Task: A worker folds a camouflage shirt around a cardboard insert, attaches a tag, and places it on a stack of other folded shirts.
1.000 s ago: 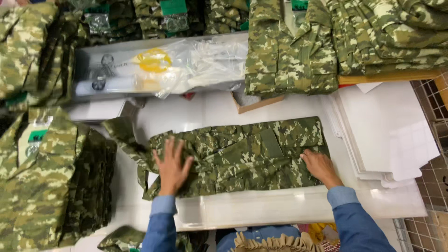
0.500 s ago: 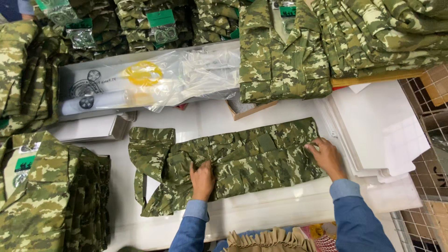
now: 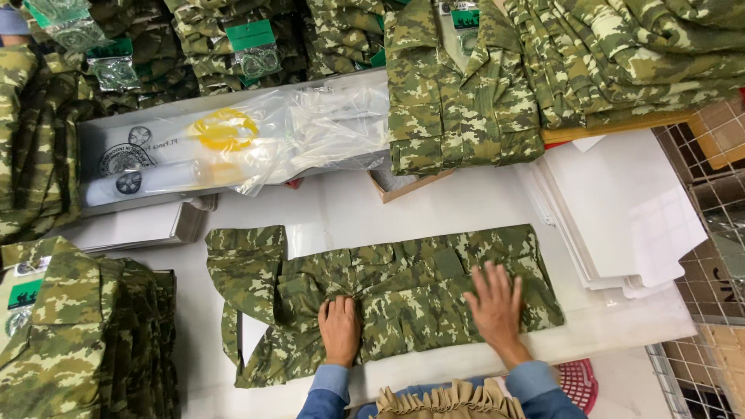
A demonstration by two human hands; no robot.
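- Camouflage shirt (image 3: 388,291) is lying flat along the near edge of the white table (image 3: 341,209), partly folded, one sleeve (image 3: 244,268) doubled back at the left end; green-and-tan digital pattern, creased at the middle.
- Left hand (image 3: 340,327) is bunching the cloth at mid-shirt, fingers curled into a gather, probably to pin the fold.
- Right hand (image 3: 495,302) is pressing down open, fingers spread, likely smoothing the panel.
- Beyond: clear plastic bags (image 3: 233,147), white card sheets (image 3: 628,209), folded camouflage stacks (image 3: 458,93).
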